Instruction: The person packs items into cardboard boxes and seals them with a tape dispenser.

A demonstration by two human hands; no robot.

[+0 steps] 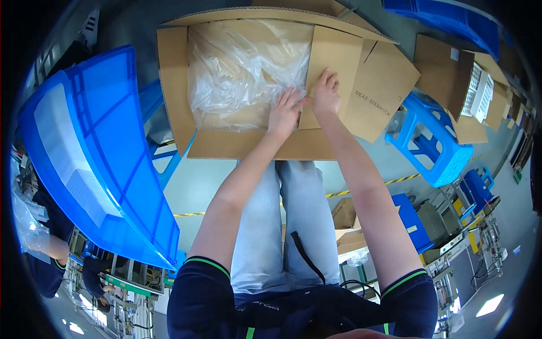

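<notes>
An open cardboard box (259, 146) lies in front of me, with crumpled clear plastic film (243, 68) covering its left and middle part. A flat cardboard panel (335, 48) covers the right part inside. My left hand (285, 113) rests on the film beside the panel's left edge, fingers slightly apart. On the panel lies my right hand (326, 96), fingers somewhat bent and apart, its thumb side close to my left hand. What lies beneath the film is hard to make out. The right outer flap (384, 85) is folded outward.
At left stands a large blue plastic bin (113, 141). A blue stool (432, 141) is to the right, near another open carton (443, 73) holding a white grid-like item. Yellow-black tape (403, 178) marks the floor. Another person's arm (53, 248) shows at far left.
</notes>
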